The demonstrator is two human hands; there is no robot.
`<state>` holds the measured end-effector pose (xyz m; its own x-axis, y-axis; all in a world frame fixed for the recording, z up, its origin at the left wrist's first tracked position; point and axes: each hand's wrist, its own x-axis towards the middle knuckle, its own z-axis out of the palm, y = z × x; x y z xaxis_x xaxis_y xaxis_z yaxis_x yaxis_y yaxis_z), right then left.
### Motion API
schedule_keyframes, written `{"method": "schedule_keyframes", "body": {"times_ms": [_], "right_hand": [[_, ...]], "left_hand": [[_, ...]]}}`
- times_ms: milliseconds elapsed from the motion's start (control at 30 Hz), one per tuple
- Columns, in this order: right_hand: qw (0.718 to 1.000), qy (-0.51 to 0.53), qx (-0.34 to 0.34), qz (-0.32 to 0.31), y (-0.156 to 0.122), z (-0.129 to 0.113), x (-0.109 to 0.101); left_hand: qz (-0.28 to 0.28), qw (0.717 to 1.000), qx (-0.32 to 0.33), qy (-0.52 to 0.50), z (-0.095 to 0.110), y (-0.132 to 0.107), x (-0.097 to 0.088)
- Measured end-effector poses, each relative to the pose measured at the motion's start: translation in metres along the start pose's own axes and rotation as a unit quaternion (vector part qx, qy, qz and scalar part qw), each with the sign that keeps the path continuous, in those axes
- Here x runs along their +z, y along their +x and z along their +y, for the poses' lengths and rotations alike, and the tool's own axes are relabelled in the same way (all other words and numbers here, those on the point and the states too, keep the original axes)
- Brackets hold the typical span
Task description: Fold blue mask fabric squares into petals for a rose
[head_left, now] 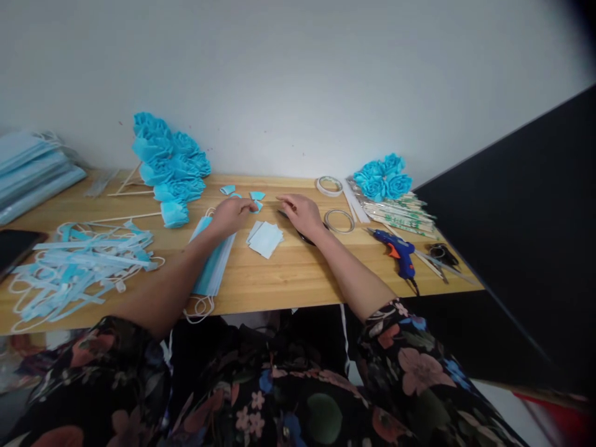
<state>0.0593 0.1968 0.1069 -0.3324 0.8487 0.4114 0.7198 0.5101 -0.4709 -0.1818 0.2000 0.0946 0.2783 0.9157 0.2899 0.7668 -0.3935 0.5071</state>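
My left hand (234, 215) reaches over the table with its fingers pinched together, a small blue fabric piece (257, 207) at their tips. More cut blue pieces (256, 195) lie just beyond it. Opposite, my right hand (302, 212) points leftward, fingers bent, thumb and forefinger slightly apart and nothing visible between them. Beneath that hand lie dark-handled scissors (305, 238), mostly covered. Between and nearer than the hands rests a loose stack of pale blue fabric squares (266, 239). Under my left forearm is a blue face mask (214, 267), partly hidden.
At left are blue fabric flowers (174, 164) on sticks, a tangle of mask strips and ear loops (84, 267), stacked masks (32, 174) and a phone (16, 248). Rightward lie tape rolls (329, 186), a blue glue gun (398, 249), wrapped sticks (410, 214) and more flowers (382, 178).
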Motion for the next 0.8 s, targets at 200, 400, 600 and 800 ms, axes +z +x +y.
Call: {"method": "schedule_keyframes", "body": {"times_ms": [200, 400, 600, 800], "right_hand": [[1.0, -0.012, -0.008, -0.01, -0.001, -0.001, -0.005], [1.0, -0.025, -0.007, -0.018, 0.0, 0.0, -0.005], [0.999, -0.032, -0.006, -0.016, 0.001, 0.005, -0.005], [0.999, -0.041, -0.004, -0.023, 0.001, 0.007, -0.003]], "left_hand": [[0.047, 0.998, -0.048, 0.02, -0.005, 0.001, -0.005], [0.092, 0.989, -0.116, -0.01, -0.009, 0.001, -0.011], [0.175, 0.977, -0.124, 0.012, -0.024, 0.003, -0.015], [0.092, 0.985, -0.143, -0.027, -0.022, 0.004, -0.013]]}}
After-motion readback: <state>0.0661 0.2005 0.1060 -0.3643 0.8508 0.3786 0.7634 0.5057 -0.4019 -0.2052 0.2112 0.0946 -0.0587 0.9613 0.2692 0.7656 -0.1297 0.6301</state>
